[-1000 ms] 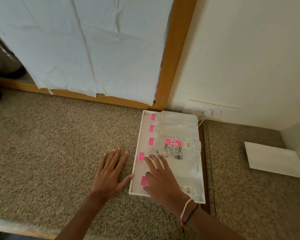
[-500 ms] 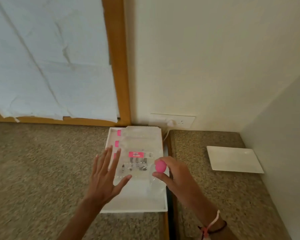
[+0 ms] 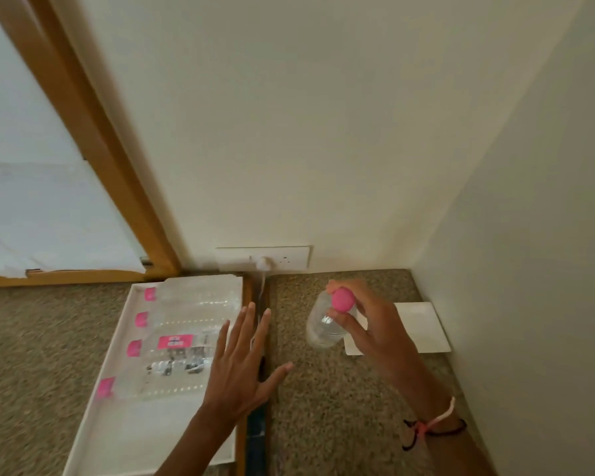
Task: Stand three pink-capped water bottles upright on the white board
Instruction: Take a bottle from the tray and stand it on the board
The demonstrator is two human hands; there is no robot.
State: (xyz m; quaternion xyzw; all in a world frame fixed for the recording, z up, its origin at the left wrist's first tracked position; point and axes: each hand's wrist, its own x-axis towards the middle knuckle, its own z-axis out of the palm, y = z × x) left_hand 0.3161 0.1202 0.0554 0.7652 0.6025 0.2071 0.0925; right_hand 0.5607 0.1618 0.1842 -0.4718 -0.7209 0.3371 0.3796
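A person's right hand (image 3: pixel 368 324) is gripping a clear plastic pink-capped bottle (image 3: pixel 325 324) near the flat white board (image 3: pixel 423 324) — left hand (image 3: pixel 241 365) hovering splayed, empty — a tilted landing risking toppling.

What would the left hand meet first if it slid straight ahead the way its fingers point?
The left hand points up-frame along the dark gap between the counters. Probably the white cable, then the wall socket; the hand's height is unclear.
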